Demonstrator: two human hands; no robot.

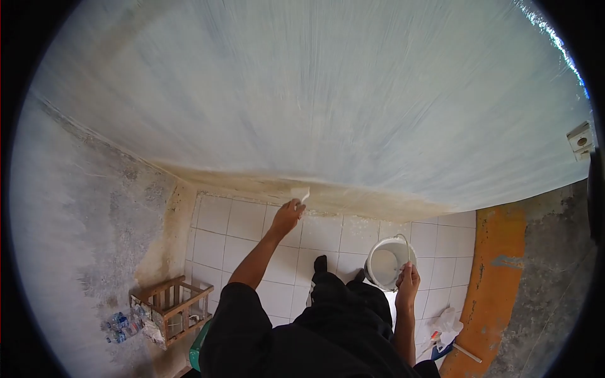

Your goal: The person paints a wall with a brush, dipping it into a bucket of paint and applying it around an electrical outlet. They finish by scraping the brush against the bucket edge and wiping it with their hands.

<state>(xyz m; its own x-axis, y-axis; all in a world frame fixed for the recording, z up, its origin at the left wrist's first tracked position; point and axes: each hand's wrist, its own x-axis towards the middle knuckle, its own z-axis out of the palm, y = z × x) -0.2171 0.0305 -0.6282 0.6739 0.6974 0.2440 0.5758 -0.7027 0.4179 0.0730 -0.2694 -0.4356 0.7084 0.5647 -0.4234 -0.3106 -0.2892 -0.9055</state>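
My left hand is closed on a small pale tool, perhaps a brush or scraper, whose end is at the stained lower part of the wall. A lighter patch shows on the wall beside the tool. On the right, my right hand grips the handle or rim of a white bucket above the tiled floor. Pale material lies inside the bucket; its exact nature cannot be told.
A wooden crate-like frame stands at the lower left, with plastic bottles beside it. White plastic bags lie at the lower right near a stick. A wall socket is at the far right.
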